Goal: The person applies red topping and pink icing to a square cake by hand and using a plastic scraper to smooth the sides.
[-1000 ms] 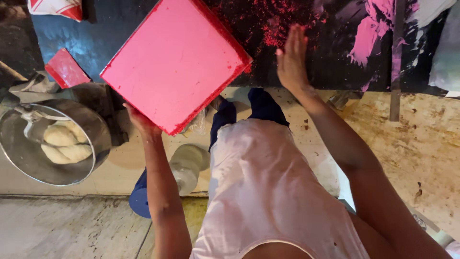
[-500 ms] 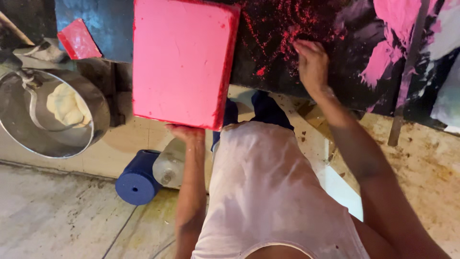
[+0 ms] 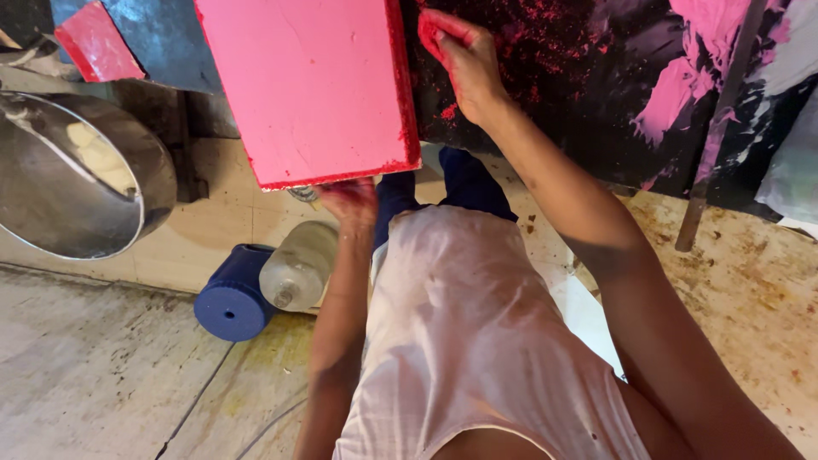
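The big flat board (image 3: pixel 311 85) is bright pink with a red edge. The right hand (image 3: pixel 460 55) is stained red. The dark worktop (image 3: pixel 588 94) has red powder and pink smears. The bowl (image 3: pixel 72 175) is shiny silver. The jug cap (image 3: pixel 232 294) is blue. The floor (image 3: pixel 94 366) is pale grey.

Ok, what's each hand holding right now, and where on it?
The left hand holds the pink slab by its near bottom edge. The right hand, smeared with pink powder, grips nothing visible beside the slab's right edge.
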